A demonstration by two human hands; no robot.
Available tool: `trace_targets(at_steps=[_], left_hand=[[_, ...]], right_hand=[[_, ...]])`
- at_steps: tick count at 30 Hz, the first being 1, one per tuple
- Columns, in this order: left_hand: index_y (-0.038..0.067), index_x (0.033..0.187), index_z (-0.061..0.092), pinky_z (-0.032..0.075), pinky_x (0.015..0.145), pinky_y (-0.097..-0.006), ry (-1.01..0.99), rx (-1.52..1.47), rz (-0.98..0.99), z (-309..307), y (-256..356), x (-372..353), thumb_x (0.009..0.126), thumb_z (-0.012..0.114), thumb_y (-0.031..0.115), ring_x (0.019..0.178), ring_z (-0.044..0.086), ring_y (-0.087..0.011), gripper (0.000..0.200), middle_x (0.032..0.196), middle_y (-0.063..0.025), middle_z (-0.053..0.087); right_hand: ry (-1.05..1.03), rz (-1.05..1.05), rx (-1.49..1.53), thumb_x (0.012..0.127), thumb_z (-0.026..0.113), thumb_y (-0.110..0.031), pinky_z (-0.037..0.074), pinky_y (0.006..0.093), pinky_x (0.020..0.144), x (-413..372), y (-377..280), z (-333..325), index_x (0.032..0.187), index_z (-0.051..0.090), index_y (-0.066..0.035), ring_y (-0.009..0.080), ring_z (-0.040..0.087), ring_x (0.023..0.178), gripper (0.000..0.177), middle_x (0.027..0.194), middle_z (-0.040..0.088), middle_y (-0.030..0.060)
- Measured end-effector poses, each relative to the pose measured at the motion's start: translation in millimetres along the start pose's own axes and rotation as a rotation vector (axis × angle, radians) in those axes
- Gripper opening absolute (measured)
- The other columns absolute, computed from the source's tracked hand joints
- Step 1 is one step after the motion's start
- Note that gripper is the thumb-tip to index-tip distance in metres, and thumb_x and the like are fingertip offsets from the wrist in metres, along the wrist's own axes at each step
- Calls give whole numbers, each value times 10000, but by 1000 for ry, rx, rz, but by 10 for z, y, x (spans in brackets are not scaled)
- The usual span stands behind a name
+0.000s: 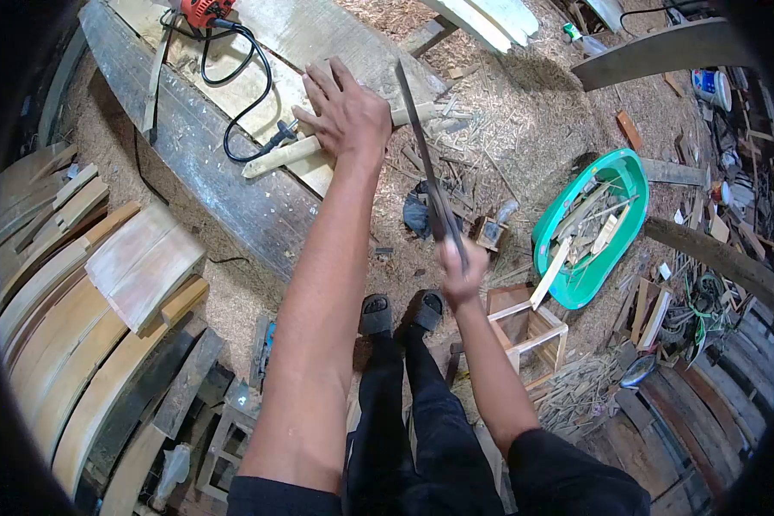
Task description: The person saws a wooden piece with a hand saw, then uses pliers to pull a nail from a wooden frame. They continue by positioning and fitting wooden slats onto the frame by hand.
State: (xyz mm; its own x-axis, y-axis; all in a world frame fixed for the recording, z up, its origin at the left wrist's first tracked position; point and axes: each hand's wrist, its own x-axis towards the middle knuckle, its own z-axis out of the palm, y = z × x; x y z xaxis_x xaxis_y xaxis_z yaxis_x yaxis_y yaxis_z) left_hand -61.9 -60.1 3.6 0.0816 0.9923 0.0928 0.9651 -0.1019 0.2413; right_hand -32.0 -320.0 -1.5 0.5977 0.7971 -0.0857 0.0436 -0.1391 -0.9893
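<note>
My left hand (350, 113) lies with fingers spread over a pale wooden stick (284, 158), pressing it against the plank workbench (258, 211). The stick runs out past the bench edge, and its far end looks splintered. My right hand (463, 271) is closed round the handle of a machete (422, 146). Its long dark blade points up and away, crossing in front of the stick's outer end in this view. My fist hides most of the handle. Close to my left hand, a black plug (282, 132) with its cord rests on the bench.
A red power tool (205, 10) sits at the bench's far end. To the right, a green tub (585, 292) holds wood scraps, beside a small wooden frame (537, 331). Curved boards (77, 344) are stacked at left. Shavings (525, 112) cover the floor around my sandals (376, 315).
</note>
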Motion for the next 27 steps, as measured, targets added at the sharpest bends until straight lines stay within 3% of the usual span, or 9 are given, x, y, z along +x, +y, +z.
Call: trace_targets(at_steps=[3, 5, 7, 10, 13, 15, 20, 23, 27], left_hand=[[88, 1490, 293, 124, 1131, -611, 11, 9, -2, 10, -3, -32, 953, 370, 260, 1450, 211, -314, 569, 1555, -192, 235], [89, 1489, 297, 132, 1128, -611, 21, 17, 3, -12, -1, -1, 953, 371, 262, 1449, 215, -315, 568, 1554, -192, 237], [88, 1486, 301, 142, 1124, -610, 26, 23, 6, 6, -6, -21, 952, 376, 263, 1447, 219, -316, 567, 1552, -192, 240], [84, 1481, 311, 145, 1119, -619, 45, 21, 8, 28, -15, -6, 949, 383, 260, 1445, 222, -321, 564, 1550, -196, 243], [82, 1479, 314, 137, 1121, -622, 54, 5, 16, 41, -17, -20, 948, 383, 257, 1445, 222, -319, 563, 1550, -195, 242], [83, 1482, 309, 134, 1122, -625, 40, 3, 13, 53, -23, -28, 949, 378, 256, 1446, 220, -318, 565, 1554, -193, 237], [81, 1482, 307, 136, 1120, -627, 37, 2, 13, 58, -10, -44, 949, 375, 250, 1448, 213, -325, 563, 1555, -201, 230], [76, 1480, 309, 139, 1116, -631, 67, 9, 20, 71, -42, 23, 947, 377, 249, 1448, 210, -332, 565, 1552, -210, 234], [77, 1480, 308, 145, 1111, -632, 62, 4, 32, 45, -38, -5, 943, 381, 252, 1448, 211, -331, 570, 1544, -215, 250]], right_hand=[[28, -14, -44, 908, 558, -275, 317, 323, 474, 489, 67, 242, 665, 464, -21, 122, 380, 497, 364, 545, 366, 32], [37, -91, -40, 904, 556, -300, 327, 327, 483, 326, -12, 184, 645, 468, -28, 144, 400, 490, 385, 539, 387, 44], [-19, -86, -82, 895, 555, -315, 346, 325, 493, -168, 230, -57, 634, 485, -38, 161, 420, 484, 387, 541, 420, 43], [18, -54, -63, 902, 546, -313, 337, 314, 489, -381, 4, -159, 627, 466, -47, 146, 411, 488, 392, 543, 410, 14], [12, -85, -40, 914, 542, -303, 326, 299, 482, 120, 113, 110, 645, 472, -43, 119, 392, 502, 380, 546, 392, 11], [44, 9, -31, 887, 529, -377, 321, 309, 488, 490, 27, 287, 598, 488, -32, 142, 428, 495, 452, 543, 431, 24], [15, -159, -103, 902, 543, -301, 345, 329, 477, -187, 229, -4, 651, 495, -38, 134, 436, 482, 367, 539, 415, 34], [8, -47, -76, 892, 550, -313, 353, 339, 478, -403, 38, -142, 642, 498, -40, 164, 468, 473, 374, 535, 433, 49], [28, -82, 46, 939, 526, -289, 314, 311, 483, 407, 237, 247, 663, 461, -24, 123, 394, 510, 388, 550, 375, 28]])
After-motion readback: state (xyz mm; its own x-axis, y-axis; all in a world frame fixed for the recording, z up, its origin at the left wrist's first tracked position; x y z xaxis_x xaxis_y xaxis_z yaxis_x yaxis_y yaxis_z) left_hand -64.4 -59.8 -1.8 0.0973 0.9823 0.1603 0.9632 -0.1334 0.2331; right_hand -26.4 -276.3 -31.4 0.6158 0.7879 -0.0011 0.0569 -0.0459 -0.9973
